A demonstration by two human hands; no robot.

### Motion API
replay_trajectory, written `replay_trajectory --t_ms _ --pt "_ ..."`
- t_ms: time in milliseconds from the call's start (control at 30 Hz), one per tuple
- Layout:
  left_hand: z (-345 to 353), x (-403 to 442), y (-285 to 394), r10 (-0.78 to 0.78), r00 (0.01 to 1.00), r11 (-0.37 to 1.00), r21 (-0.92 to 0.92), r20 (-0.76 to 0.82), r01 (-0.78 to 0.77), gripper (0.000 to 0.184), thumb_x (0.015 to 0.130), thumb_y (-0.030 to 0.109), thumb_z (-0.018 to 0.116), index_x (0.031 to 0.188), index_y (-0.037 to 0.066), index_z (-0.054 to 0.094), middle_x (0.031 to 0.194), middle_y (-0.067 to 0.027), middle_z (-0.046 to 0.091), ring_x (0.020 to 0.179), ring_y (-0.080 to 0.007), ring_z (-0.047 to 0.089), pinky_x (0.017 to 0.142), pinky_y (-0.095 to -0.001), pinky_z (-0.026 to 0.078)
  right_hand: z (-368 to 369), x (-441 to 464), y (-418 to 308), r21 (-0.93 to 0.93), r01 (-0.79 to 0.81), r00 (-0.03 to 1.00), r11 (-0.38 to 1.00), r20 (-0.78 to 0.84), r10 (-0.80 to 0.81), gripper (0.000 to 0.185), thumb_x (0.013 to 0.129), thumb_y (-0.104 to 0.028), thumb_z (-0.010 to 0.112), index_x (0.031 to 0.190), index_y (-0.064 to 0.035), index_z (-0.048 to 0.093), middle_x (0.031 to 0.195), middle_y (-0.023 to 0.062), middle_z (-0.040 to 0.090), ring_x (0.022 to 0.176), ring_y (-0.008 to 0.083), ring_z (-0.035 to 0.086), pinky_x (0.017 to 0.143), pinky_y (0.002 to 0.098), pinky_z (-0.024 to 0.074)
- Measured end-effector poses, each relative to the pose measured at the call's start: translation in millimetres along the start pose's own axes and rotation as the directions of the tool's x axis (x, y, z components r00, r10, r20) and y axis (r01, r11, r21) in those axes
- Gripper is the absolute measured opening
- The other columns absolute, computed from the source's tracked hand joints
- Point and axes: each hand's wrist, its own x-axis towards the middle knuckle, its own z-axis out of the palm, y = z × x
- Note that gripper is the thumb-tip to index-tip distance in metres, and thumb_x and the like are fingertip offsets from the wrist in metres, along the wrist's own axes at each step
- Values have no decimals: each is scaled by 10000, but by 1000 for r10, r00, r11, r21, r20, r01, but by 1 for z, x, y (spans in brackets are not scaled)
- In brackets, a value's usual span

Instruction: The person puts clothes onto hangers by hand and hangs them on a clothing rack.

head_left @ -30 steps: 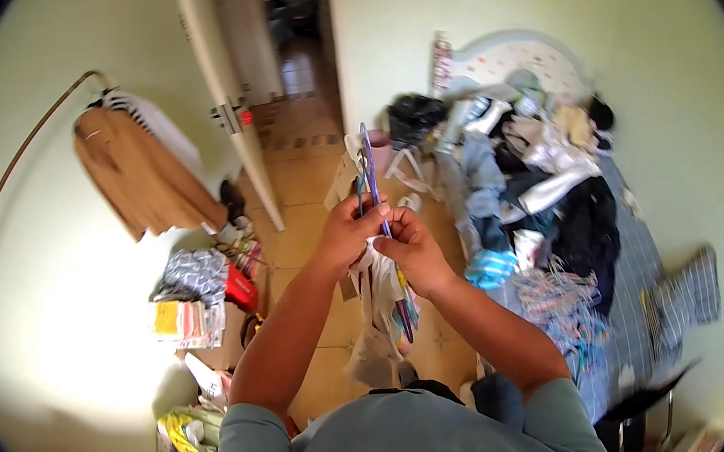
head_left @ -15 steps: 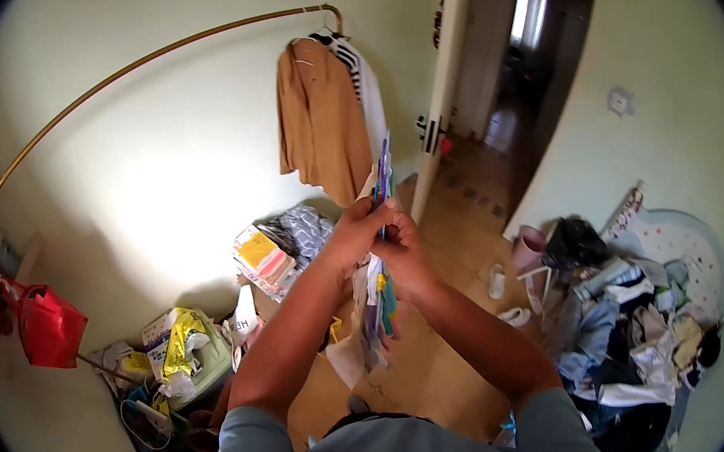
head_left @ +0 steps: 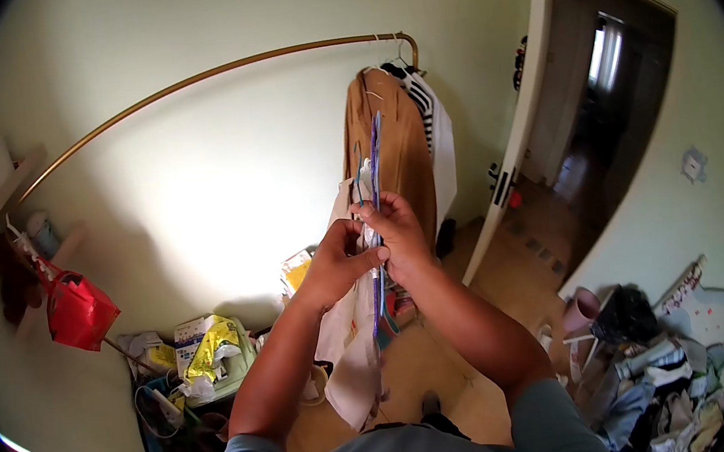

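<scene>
In front of my chest, both hands meet around a bundle of thin clothes hangers [head_left: 375,148], purple and blue, seen edge-on. A pale beige garment [head_left: 359,391] hangs down on the left side of the bundle, with a blue hanger hook [head_left: 358,157] above it. My left hand [head_left: 335,260] is closed on the garment's upper part, thumb against the hangers. My right hand [head_left: 394,236] pinches the hangers from the right, fingers near the hook. The exact grip between the fingers is partly hidden.
A curved clothes rail [head_left: 211,73] holds a brown coat [head_left: 402,150] and a striped garment [head_left: 428,111]. A red bag [head_left: 82,311] hangs at left. The open door [head_left: 508,138] is at right, above a clothes pile [head_left: 641,399]. A bin of packages [head_left: 216,354] stands left.
My view has turned left, so the rail and door sit further right. The hangers stand more upright, and the beige garment and a hook now show apart at their left.
</scene>
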Motion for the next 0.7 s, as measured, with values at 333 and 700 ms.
replay_trajectory --t_ms 333,700 --pt "17 93 -9 52 978 904 -406 -201 -131 389 916 -12 589 1298 -1 517 1176 -110 619 1069 -203 629 951 -332 517 -28 107 -10 12 -51 966 999 253 47 314 977 -136 680 1210 0 519 1218 162 692 1082 173 646 966 309 502" --pt "0 191 12 30 888 872 -422 -458 -248 355 913 13 624 1245 32 500 1061 -108 647 904 -206 665 795 -345 576 -35 239 -40 -120 -24 950 993 306 60 177 1008 -164 581 1124 -30 570 1070 138 731 959 211 708 797 345 566"
